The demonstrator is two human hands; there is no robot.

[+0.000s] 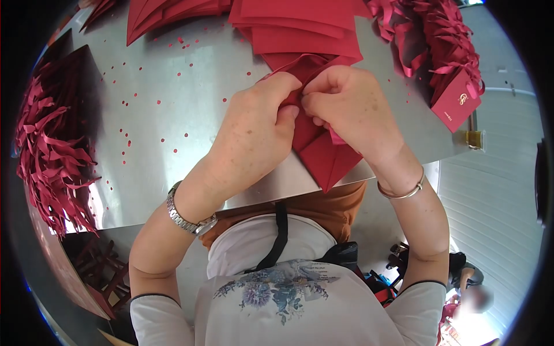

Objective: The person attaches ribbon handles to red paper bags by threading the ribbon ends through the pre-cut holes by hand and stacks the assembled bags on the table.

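A dark red paper bag (328, 160) lies folded flat at the table's front edge, its bottom corner pointing towards my body. My left hand (259, 118) is closed at the left of the bag's upper part, with thumb and fingers pinching it. Beside it, my right hand (349, 109) is closed in a pinch, its fingertips nearly meeting the left ones. A pink-red ribbon (336, 137) shows below my right fingers. My hands hide where the ribbon meets the bag.
Red bags (300, 37) are stacked just beyond my hands. Ribboned bags (55, 150) pile up at left, and more ribbons (444, 40) at right, beside a tag-like red piece (457, 101) with gold print. Small red paper dots dot the metal table (202, 109). Another person (470, 279) is at lower right.
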